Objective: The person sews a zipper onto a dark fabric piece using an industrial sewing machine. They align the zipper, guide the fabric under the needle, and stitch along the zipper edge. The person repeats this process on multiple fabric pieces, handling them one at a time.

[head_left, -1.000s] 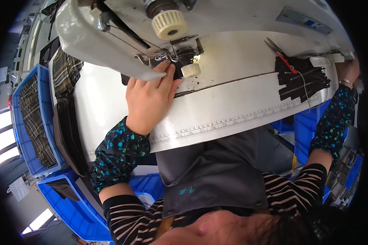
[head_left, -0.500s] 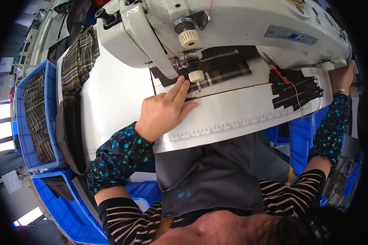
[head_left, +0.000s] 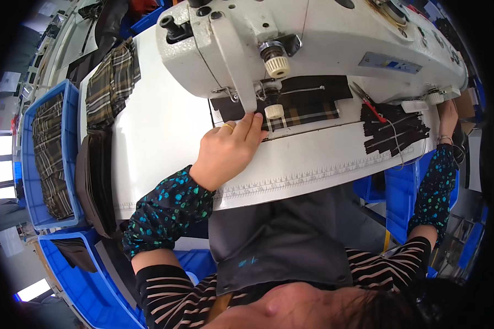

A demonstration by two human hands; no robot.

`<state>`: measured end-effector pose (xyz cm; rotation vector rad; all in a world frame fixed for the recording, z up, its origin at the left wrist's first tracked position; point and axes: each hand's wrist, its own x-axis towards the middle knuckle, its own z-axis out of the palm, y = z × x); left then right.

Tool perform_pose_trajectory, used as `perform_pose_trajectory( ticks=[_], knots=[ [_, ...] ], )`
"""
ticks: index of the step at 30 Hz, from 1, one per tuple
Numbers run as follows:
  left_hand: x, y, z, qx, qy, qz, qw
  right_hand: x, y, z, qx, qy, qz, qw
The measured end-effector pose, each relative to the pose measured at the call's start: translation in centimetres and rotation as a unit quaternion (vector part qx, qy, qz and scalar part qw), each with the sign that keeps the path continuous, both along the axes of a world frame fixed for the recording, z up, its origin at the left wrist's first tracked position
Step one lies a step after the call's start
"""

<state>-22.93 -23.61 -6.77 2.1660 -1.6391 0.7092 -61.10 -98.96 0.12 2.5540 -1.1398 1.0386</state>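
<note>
Left hand (head_left: pixel 225 153), fingers flat and extended, gripping nothing, presses plaid fabric (head_left: pixel 296 112) beneath the sewing machine (head_left: pixel 313 38) needle. Right hand (head_left: pixel 447 118) rests at the table edge; its grasp cannot be told. Stitching stage; feeding calls for steady guidance.

Light was bright and even, whitest on the table (head_left: pixel 164 142) and sewing machine (head_left: pixel 324 38). Windows glared at nine o'clock. Edges curved and went black; the foreground at six o'clock blurred.
</note>
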Motion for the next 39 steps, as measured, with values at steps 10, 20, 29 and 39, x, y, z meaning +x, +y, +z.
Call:
perform_pose_trajectory(
  ticks=[10,20,29,39],
  knots=[
    [-1.4,-3.4,2.4,0.223,-0.066,0.129,0.964,16.4,11.3,1.6,0.294,-0.489,0.191,0.799],
    [0.4,-3.2,0.4,0.094,-0.045,0.113,0.988,13.5,13.3,8.3,-0.022,-0.084,0.031,0.996],
    [0.1,-3.3,2.2,-0.041,0.027,0.086,0.995,23.7,54.2,-2.4,0.021,0.095,0.681,0.726],
    [0.3,-2.1,2.7,-0.073,0.000,0.037,0.997,29.6,52.8,-4.3,0.215,0.267,0.506,0.791]
  ],
)
